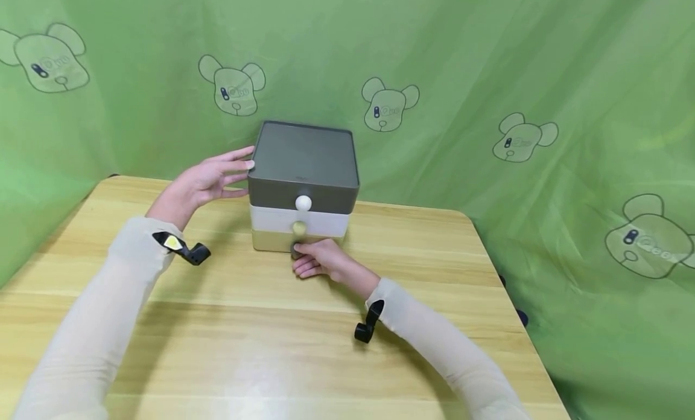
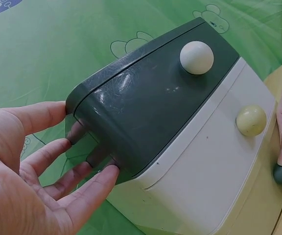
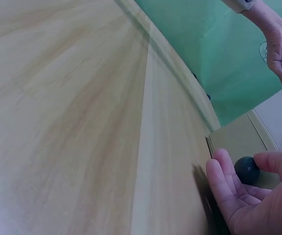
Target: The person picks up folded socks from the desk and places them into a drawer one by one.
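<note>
A three-tier drawer box stands at the back of the table, dark grey-green on top, white in the middle, pale yellow at the bottom. Each tier has a round knob: white above, yellow in the middle, dark green below. My left hand touches the box's left side with spread, nearly straight fingers. Down at the bottom drawer, my right hand pinches the dark green knob between thumb and fingers. All three drawers look closed.
The wooden table extends in front of the box and to both sides. Behind it hangs a green curtain printed with bear heads, close to the box's back. Black wrist cameras jut from both sleeves.
</note>
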A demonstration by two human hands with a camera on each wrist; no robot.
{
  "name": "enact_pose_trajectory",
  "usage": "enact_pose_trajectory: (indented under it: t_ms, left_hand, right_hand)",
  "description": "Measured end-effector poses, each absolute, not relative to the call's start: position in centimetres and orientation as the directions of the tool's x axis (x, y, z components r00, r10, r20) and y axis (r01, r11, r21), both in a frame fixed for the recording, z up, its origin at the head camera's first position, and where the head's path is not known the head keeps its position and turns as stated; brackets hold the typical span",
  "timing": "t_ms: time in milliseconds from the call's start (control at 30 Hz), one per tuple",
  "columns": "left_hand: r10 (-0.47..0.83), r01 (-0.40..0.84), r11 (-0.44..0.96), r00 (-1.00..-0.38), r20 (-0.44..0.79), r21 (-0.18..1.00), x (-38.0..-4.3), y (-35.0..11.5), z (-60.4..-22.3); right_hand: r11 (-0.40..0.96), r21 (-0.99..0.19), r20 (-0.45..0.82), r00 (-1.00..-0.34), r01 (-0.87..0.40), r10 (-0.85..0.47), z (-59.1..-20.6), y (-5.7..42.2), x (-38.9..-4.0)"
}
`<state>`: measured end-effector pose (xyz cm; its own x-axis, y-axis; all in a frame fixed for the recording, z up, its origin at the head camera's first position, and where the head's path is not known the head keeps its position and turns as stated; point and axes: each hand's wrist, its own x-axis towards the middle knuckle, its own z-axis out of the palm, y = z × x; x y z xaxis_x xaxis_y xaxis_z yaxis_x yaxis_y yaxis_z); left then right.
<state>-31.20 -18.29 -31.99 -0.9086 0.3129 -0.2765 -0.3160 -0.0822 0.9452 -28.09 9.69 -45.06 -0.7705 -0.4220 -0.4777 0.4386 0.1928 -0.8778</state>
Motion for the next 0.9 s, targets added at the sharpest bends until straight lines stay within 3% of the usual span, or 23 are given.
enact_pose_trajectory:
  t_ms: [367,567,667,733,900]
  left_hand:
    - [0.309,-0.31,-0.084,-0.911,-0.271,0.947,-31.0,-18.7,-31.8]
    - [0.281,-0.299,-0.098,-0.923,-0.262,0.949,-30.4,-18.3,-32.5]
    - [0.176,-0.267,-0.117,-0.954,-0.244,0.957,-29.4,-17.8,-33.6]
    - [0.037,-0.213,-0.145,-0.977,-0.21,0.966,-28.4,-17.2,-34.7]
    - [-0.228,-0.005,-0.059,-0.974,-0.019,0.998,-25.1,-15.2,-38.4]
  right_hand:
    - [0.152,-0.915,-0.404,-0.851,0.375,-0.335,-45.3,8.7,-27.2]
    - [0.25,-0.911,-0.398,-0.855,0.327,-0.333,-45.1,9.0,-27.1]
    - [0.312,-0.918,-0.348,-0.874,0.244,-0.34,-45.0,9.4,-27.1]
    - [0.349,-0.924,-0.283,-0.896,0.158,-0.342,-44.6,9.8,-27.1]
    - [0.47,-0.858,0.037,-0.938,-0.207,-0.346,-42.8,11.2,-26.5]
